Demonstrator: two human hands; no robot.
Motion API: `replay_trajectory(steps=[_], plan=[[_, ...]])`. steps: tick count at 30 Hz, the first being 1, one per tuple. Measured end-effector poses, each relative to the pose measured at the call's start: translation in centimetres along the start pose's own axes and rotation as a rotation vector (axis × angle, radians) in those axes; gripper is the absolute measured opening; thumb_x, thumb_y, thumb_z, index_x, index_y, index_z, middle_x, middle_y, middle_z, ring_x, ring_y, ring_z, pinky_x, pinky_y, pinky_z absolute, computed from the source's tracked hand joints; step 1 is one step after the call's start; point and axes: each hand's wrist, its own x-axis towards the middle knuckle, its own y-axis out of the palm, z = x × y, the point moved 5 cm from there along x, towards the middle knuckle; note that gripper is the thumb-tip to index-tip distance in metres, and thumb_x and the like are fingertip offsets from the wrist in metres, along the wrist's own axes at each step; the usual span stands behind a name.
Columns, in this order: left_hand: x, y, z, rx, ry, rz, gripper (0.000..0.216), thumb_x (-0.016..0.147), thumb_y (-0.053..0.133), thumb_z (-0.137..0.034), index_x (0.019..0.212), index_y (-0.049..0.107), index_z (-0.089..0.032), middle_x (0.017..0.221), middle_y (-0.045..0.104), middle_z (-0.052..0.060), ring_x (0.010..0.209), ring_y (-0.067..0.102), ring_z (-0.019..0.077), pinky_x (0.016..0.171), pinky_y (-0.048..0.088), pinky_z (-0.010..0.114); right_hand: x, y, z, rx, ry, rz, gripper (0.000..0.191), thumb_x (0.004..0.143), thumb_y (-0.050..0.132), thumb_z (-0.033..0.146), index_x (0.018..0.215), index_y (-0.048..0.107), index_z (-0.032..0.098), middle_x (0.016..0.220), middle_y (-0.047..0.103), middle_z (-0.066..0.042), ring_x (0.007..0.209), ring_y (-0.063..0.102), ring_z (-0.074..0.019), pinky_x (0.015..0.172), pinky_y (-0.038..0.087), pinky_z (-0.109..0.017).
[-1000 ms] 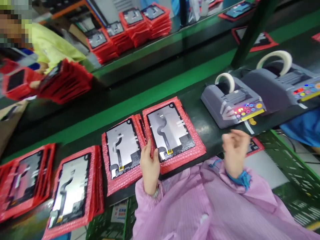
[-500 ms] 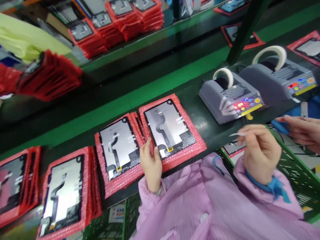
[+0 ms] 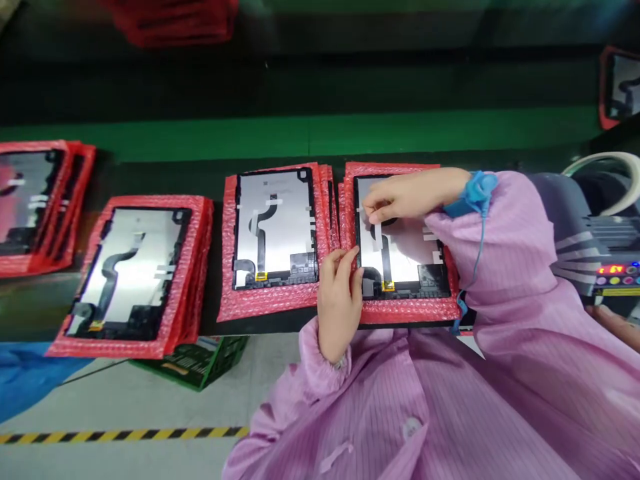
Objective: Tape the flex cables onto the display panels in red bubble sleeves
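A tablet screen panel lies silver back up on red bubble wrap in front of me. Over its upper left part, my right hand is closed in a pinch on a short strip of white tape, which hangs down by the dark flex cable. Fingers stretched and thumb apart, my left hand rests at the panel's lower left edge, holding nothing. Just left of that hand lies a second screen panel with white tape pieces on its cable.
More stacked panels in red bubble wrap stand further left. At right is a grey tape dispenser with a white tape roll. Another person's hand shows at the right edge. A green crate sits below the bench.
My right hand has moved from beside the tape dispenser, leftward onto the nearest panel, with the tape strip in it. The view has turned left and levelled; my left hand stays by the panel's edge.
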Motion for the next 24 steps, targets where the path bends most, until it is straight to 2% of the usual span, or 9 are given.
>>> replay_trajectory(steps=[6,14,24], plan=[[0.1,-0.3,-0.4,0.007,-0.007,0.017,0.031,0.099,0.048,-0.016,0.129,0.057,-0.018,0.122,0.053,0.012,0.116,0.053,0.0219,0.103,0.047,0.042,0.9,0.7,-0.2,-0.024,-0.019,0.033,0.018,0.092,0.058,0.021,0.075,0.062,0.017,0.083,0.062,-0.001,0.074,0.051,-0.0119,0.069,0.037,-0.028],[0.6,-0.4,-1.3,0.165,0.045,0.048,0.037,0.094,0.047,-0.009,0.129,0.056,-0.017,0.127,0.047,0.015,0.118,0.047,0.0269,0.101,0.045,0.049,1.3,1.1,-0.5,-0.063,-0.054,0.025,0.015,0.091,0.057,0.021,0.078,0.062,0.016,0.094,0.061,-0.004,0.08,0.052,-0.0135,0.073,0.039,-0.028],[1.2,0.7,-2.3,0.385,0.06,0.152,0.056,0.087,0.045,-0.006,0.138,0.056,-0.025,0.134,0.042,0.017,0.113,0.046,0.0317,0.094,0.047,0.055,1.7,1.7,-1.3,-0.011,-0.099,-0.088,0.019,0.087,0.063,0.018,0.069,0.062,0.017,0.083,0.058,-0.002,0.074,0.05,-0.0128,0.071,0.037,-0.03]])
